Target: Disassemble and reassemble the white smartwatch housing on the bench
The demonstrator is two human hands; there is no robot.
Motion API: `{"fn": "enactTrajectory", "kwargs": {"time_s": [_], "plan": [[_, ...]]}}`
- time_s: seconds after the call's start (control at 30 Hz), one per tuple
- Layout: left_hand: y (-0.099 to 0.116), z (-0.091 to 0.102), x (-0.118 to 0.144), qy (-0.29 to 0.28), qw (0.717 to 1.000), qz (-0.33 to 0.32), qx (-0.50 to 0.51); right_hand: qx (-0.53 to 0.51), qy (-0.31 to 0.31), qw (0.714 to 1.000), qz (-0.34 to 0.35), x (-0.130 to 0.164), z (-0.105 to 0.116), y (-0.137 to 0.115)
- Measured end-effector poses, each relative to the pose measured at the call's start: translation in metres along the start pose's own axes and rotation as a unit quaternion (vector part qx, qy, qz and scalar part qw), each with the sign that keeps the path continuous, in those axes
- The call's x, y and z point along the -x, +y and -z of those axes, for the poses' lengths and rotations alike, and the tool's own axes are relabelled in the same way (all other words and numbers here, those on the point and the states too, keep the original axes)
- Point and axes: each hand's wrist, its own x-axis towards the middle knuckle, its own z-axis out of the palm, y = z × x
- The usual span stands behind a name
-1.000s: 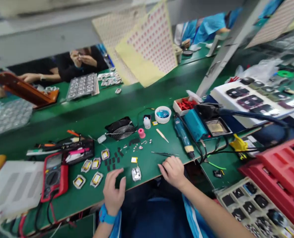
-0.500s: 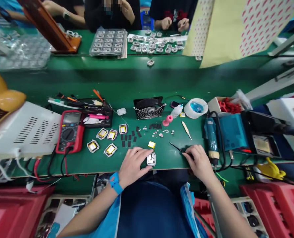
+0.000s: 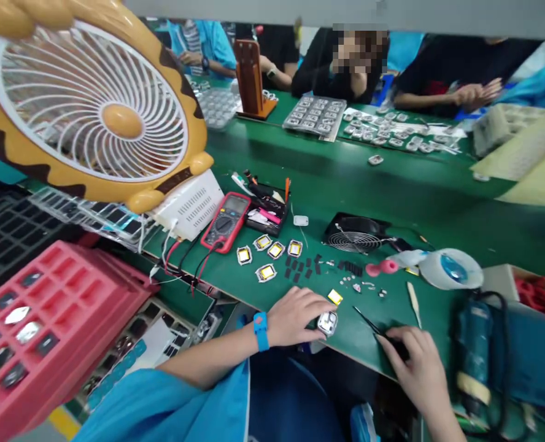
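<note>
The view has swung left; left hand fingers pinch the small silvery module, right hand fingers grip black tweezers.

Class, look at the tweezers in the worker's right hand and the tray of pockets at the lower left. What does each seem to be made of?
Tweezers: thin, dark and matte with fine points, probably coated metal. Red tray: smooth, evenly coloured, with moulded square pockets, so most likely plastic.

Bright even overhead light, soft shadows, edges stretched and slightly blurred
</note>
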Motion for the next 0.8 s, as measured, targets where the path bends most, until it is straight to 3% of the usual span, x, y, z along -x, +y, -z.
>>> {"fn": "enactTrajectory", "kwargs": {"time_s": [0.2, 0.3, 0.4, 0.5, 0.63, 0.7, 0.8], "plan": [[0.004, 0.001, 0.015, 0.067, 0.998, 0.001, 0.021, 0.018, 0.022, 1.000, -0.003, 0.004, -0.002, 0.000], [0.005, 0.013, 0.049, 0.138, 0.990, 0.026, 0.005, 0.014, 0.034, 0.999, 0.016, 0.009, -0.004, 0.007], [-0.001, 0.039, 0.103, 0.250, 0.958, 0.131, -0.045, -0.006, 0.033, 0.999, 0.037, 0.011, -0.007, 0.014], [-0.020, 0.083, 0.162, 0.345, 0.899, 0.250, -0.098, -0.013, 0.030, 0.999, 0.041, 0.011, -0.008, 0.019], [-0.063, 0.172, 0.221, 0.416, 0.801, 0.398, -0.161, -0.005, 0.031, 0.999, 0.036, 0.011, -0.009, 0.017], [-0.089, 0.221, 0.235, 0.419, 0.762, 0.459, -0.184, 0.000, 0.033, 0.999, 0.025, 0.012, -0.009, 0.016], [-0.125, 0.281, 0.238, 0.396, 0.728, 0.515, -0.220, 0.000, 0.032, 0.999, 0.009, 0.016, -0.013, 0.017]]}}
